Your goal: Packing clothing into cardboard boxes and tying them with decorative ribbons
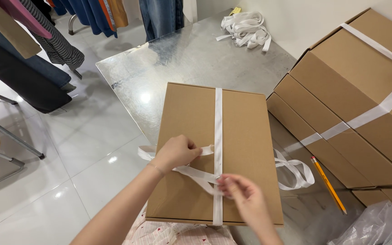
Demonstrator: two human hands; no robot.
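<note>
A flat brown cardboard box (pixel 241 131) lies on the metal table (pixel 187 59). A white ribbon (pixel 218 122) runs lengthwise over its lid and crosses another strand near the front. My left hand (pixel 176 153) pinches a ribbon strand at the box's left side. My right hand (pixel 245 193) pinches the ribbon at the crossing point, near the front edge. Loose ribbon loops (pixel 296 170) trail off the box's right side.
Stacked cardboard boxes (pixel 359 90) tied with white ribbon stand at the right. A yellow pencil (pixel 328 184) lies beside them. Clear plastic bags (pixel 382 224) sit at the bottom right. A ribbon pile (pixel 246 29) rests at the table's far end. Clothes hang at the upper left.
</note>
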